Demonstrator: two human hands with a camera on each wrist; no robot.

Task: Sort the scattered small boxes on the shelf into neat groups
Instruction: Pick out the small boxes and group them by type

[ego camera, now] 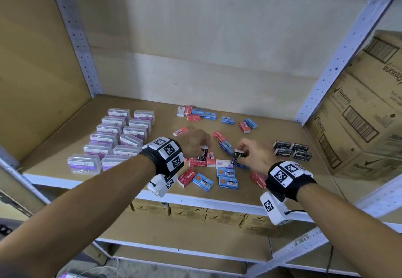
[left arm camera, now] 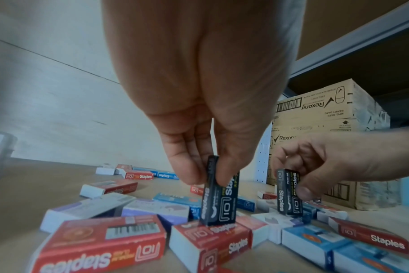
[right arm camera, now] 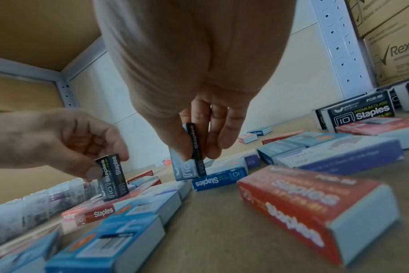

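Red, blue and pale purple staple boxes (ego camera: 226,177) lie scattered over the middle of the brown shelf (ego camera: 161,108). My left hand (ego camera: 203,147) pinches a black staples box (ego camera: 204,153) upright, its lower end on a red box (left arm camera: 208,240). In the left wrist view that black box (left arm camera: 218,195) sits between thumb and fingertips. My right hand (ego camera: 241,150) pinches a second black staples box (ego camera: 238,157) upright above the pile, seen close in the right wrist view (right arm camera: 195,151). A neat group of black boxes (ego camera: 292,149) lies to the right.
Clear plastic boxes with purple labels (ego camera: 115,136) stand in two rows at the shelf's left. Large Rexona cartons (ego camera: 359,114) fill the bay on the right, behind a perforated white post (ego camera: 339,60). The shelf's white front edge (ego camera: 195,200) runs below my wrists.
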